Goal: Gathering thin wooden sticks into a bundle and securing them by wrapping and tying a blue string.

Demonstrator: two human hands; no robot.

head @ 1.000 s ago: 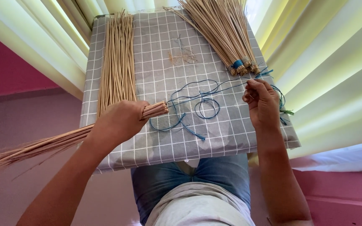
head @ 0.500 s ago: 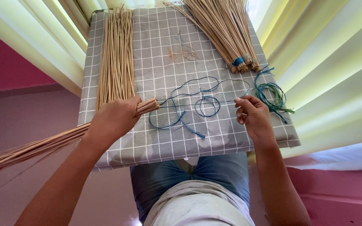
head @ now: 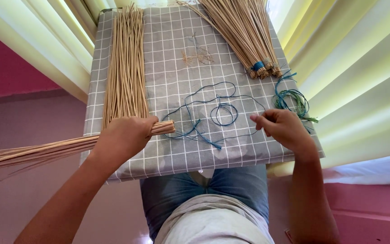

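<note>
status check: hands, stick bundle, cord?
Left hand shut on stick bundle, ends poking past the fist. Right hand pinching blue cord, loose loops on checked cloth. Nothing between the hands but cord.

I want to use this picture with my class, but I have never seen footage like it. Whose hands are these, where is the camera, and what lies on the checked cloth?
The camera sits on a person's head and looks down, so both hands are that person's own. The left hand grips a bundle of thin tan sticks that juts out past the board's left edge. The right hand pinches a thin blue cord that loops across the grey checked cloth. On the cloth also lie a loose pile of sticks, a tied bundle bound with blue, and a coil of blue-green cord.
</note>
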